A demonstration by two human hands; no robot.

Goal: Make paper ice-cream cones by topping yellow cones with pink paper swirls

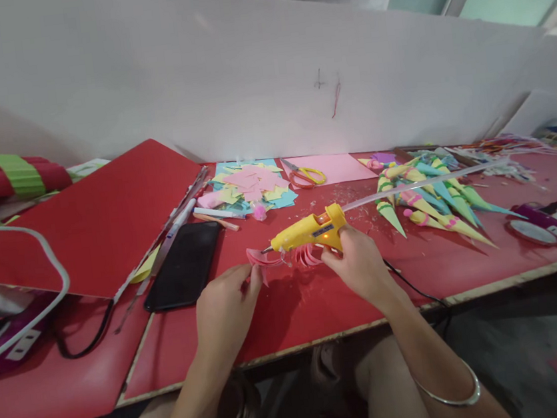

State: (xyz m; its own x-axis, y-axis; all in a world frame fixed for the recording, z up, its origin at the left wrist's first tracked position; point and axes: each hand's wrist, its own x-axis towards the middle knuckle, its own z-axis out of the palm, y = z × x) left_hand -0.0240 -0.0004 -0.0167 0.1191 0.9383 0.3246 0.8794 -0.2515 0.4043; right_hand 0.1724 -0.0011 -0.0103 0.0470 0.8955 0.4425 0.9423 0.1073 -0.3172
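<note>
My right hand [357, 260] is wrapped round the grip of a yellow hot glue gun [306, 231], which has an orange light lit and a long clear glue stick [426, 182] sticking out of its back. The nozzle points left and touches or nearly touches a curled pink paper piece [259, 259]. My left hand [227, 309] pinches that piece between thumb and fingers, just above the red table. More curled pink paper strips [307, 256] lie under the gun, partly hidden by it.
A black phone [184, 265] lies left of my left hand. Behind are cut paper pieces [252, 182] and scissors [306, 175]. To the right sits a pile of paper cones [432, 191]. A black cord [415, 287] runs off the front edge. Red card [98, 216] leans at left.
</note>
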